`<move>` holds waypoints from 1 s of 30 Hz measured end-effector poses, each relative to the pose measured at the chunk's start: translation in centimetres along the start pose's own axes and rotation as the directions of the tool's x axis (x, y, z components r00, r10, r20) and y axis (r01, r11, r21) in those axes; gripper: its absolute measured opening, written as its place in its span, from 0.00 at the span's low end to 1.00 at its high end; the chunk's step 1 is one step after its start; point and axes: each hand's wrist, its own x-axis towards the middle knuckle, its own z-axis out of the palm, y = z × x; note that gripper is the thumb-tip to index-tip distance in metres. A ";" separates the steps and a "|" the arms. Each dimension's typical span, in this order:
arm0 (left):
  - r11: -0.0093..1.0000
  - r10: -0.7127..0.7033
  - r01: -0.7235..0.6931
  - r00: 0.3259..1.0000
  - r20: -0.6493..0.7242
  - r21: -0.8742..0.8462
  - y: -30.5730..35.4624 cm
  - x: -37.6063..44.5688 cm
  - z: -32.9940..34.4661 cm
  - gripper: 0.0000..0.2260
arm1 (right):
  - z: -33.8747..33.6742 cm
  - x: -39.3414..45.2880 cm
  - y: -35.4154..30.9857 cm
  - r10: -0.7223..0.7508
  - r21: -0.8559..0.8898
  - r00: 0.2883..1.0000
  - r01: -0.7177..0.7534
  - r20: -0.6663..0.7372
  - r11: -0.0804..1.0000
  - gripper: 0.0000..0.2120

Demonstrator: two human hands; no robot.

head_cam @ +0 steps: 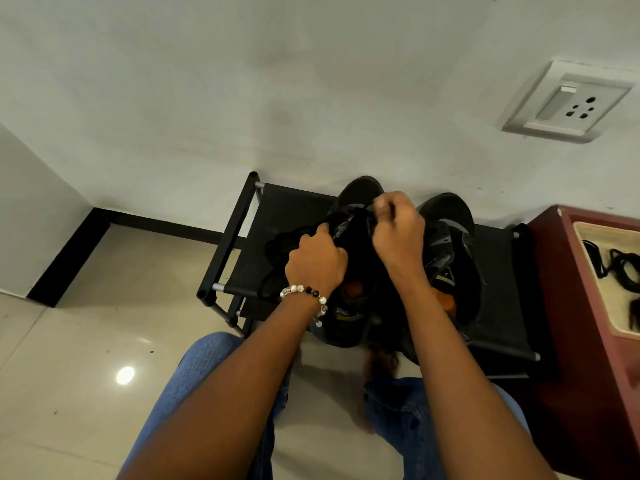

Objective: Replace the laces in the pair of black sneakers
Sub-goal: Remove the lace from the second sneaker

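Closest to the camera are the person's knees in blue jeans (214, 362), then both forearms reaching out over a low black shoe rack (287, 209) that stands against the wall. The left hand (317, 259), the one with the bead bracelet (304, 292), is curled down onto the side of the left sneaker (356, 202), holding it steady. I can't tell whether it also has some lace under the fingers. The right hand (398, 230) is fisted up near the top eyelets and seems to be pinching a thin black lace (367, 206) and pulling on it, though black on black makes that hard to confirm.

Handling-wise, I'd guess the sneaker is light and squashy in the upper, so it'll slide around on the fabric shelf unless it's pinned. Holding it by the side or heel makes sense. The lace is limp and thin, so it's best grabbed close to the tip or right where it leaves the eyelet, otherwise it just flops.

Count so far: two black sneakers, both on the rack's top shelf, the right sneaker (450, 237) sitting untouched just beside the first — its tongue area looks open. Off to the right there's one tray (588, 237) on a dark red cabinet (554, 306) with a couple of loose black laces (623, 268) in it — I can't say exactly how many. One wall socket (568, 102) is farther back.
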 end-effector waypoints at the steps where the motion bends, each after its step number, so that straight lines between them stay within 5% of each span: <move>1: 1.000 -0.005 0.005 1.000 0.002 0.003 0.1 -0.1 0.0 0.24 | -0.4 0.2 -0.3 0.090 0.292 0.995 -0.072 -0.046 0.954 0.09; 3: 1.000 -0.014 0.014 1.000 -0.001 0.009 0.3 -0.2 0.0 0.24 | -1.2 0.5 -1.0 0.249 0.714 0.967 -0.143 -0.045 0.685 0.11; 5: 1.000 -0.022 0.022 1.000 -0.005 0.005 0.4 -0.3 0.0 0.24 | -1.4 0.7 -1.1 0.312 0.845 0.950 -0.163 -0.005 0.510 0.12; 6: 1.000 -0.023 0.023 1.000 -0.005 0.001 0.4 -0.3 0.0 0.24 | -1.4 0.7 -0.9 0.314 0.835 0.949 -0.175 0.003 0.521 0.12; 8: 1.000 -0.024 0.024 1.000 -0.001 -0.003 0.4 -0.3 -0.1 0.24 | -1.2 0.8 -0.5 0.204 0.626 0.979 -0.162 0.005 0.762 0.08; 10: 1.000 -0.023 0.023 1.000 0.001 -0.004 0.4 -0.3 -0.1 0.24 | -0.9 0.8 0.1 -0.031 0.076 0.994 0.023 0.105 0.997 0.07; 12: 1.000 -0.020 0.020 1.000 -0.004 -0.001 0.4 -0.3 -0.2 0.23 | -0.4 0.7 0.7 -0.132 -0.402 0.952 0.239 0.276 0.884 0.10; 16: 1.000 -0.012 0.012 1.000 -0.007 -0.010 0.5 -0.4 -0.1 0.23 | 0.0 0.2 0.6 -0.153 -0.596 0.948 0.296 0.279 0.746 0.10; 19: 1.000 -0.021 0.021 1.000 -0.011 -0.018 0.4 -0.4 -0.1 0.23 | -0.1 0.3 0.8 -0.160 -0.375 0.978 0.198 0.130 0.906 0.06; 22: 0.999 -0.034 0.034 0.999 -0.010 -0.025 0.5 -0.4 -0.2 0.23 | -0.7 0.4 -0.3 0.003 0.151 0.999 0.005 -0.051 0.988 0.06; 23: 0.999 -0.033 0.033 0.999 -0.009 -0.021 0.5 -0.4 -0.2 0.23 | -1.2 0.6 -0.8 0.083 0.390 0.994 -0.047 -0.075 0.920 0.08; 25: 0.999 -0.031 0.031 0.999 -0.010 -0.012 0.6 -0.4 -0.1 0.24 | -2.8 1.0 -1.6 0.170 0.790 0.985 -0.089 -0.019 0.606 0.09; 27: 0.999 -0.037 0.036 0.999 -0.009 -0.011 0.6 -0.5 -0.1 0.24 | -4.1 1.3 -1.8 0.148 0.946 0.985 -0.128 0.087 0.297 0.09; 28: 0.999 -0.037 0.037 0.999 -0.007 -0.007 0.6 -0.5 -0.1 0.25 | -4.4 1.2 -1.7 0.136 0.947 0.984 -0.148 0.113 0.284 0.09; 30: 0.999 -0.036 0.036 0.999 0.000 0.003 0.6 -0.4 -0.1 0.25 | -4.1 1.1 -1.3 0.113 0.825 0.988 -0.147 0.101 0.545 0.09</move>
